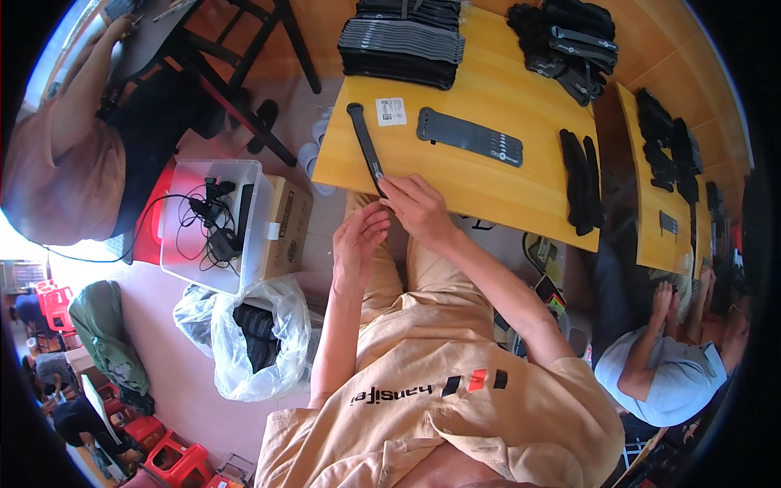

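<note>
Strap, narrow, dark-grey, rounded at its far end (364,142), lies near the left edge of the yellow wooden table (504,106), near end at the table's front edge. Right hand (416,213): fingers look clamped there. Left hand (358,241): just off that edge, can't tell if gripping. Risk: weak pinch, strap slips off table.

This looks like a small workshop: black bands (399,67) lie stacked at the far left corner of the surface (504,89), a pile (561,41) at its far right; another person (659,378) is at a second table (651,232), and red stools (179,459) stand behind.
</note>
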Demonstrator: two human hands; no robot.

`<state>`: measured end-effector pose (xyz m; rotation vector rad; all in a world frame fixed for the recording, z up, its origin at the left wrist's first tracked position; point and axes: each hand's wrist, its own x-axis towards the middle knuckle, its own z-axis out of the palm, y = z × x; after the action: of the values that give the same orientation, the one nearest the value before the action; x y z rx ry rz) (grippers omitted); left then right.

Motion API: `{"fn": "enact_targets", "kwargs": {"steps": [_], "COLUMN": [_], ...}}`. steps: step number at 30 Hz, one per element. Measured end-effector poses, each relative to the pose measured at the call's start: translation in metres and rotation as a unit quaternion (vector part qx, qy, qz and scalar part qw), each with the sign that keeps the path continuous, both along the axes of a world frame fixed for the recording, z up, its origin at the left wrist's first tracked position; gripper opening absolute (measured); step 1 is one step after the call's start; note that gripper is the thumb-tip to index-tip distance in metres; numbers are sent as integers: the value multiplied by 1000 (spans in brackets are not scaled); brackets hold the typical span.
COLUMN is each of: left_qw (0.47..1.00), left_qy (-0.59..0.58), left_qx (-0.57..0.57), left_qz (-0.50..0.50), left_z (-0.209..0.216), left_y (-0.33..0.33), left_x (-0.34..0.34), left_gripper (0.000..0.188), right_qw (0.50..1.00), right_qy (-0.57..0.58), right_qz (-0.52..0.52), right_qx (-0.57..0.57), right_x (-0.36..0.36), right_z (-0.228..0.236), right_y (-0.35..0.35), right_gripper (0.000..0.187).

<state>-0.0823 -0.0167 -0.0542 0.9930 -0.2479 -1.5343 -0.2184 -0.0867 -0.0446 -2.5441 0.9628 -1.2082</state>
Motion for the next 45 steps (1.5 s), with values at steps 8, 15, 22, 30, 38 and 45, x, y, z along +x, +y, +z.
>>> {"fn": "enact_targets", "kwargs": {"steps": [8, 15, 22, 30, 38, 45], "left_qw": [986, 994, 989, 983, 978, 986], "left_qy": [116, -34, -120, -166, -189, -155], "left_qx": [-50, -41, -45, -52, -57, -39], "left_qz": [-109, -90, -73, -61, -60, -51], "left_z": [35, 57, 57, 61, 59, 57], "left_y": [-6, -3, -2, -2, 1, 3], "left_x": [-25, -41, -54, -59, -60, -57], "left_gripper": [25, 22, 21, 21, 21, 22], "right_qw": [973, 953, 952, 952, 954, 937], "right_qy": [-154, -173, -139, -108, -75, -127], "right_qz": [-54, 3, -12, -17, -30, -29], "right_qx": [161, 248, 274, 287, 289, 325], "right_x": [-34, -65, -74, -76, -71, -68], "right_z": [51, 69, 75, 71, 69, 71], "right_y": [52, 52, 53, 53, 57, 57], "right_gripper": [26, 20, 16, 13, 11, 12]}}
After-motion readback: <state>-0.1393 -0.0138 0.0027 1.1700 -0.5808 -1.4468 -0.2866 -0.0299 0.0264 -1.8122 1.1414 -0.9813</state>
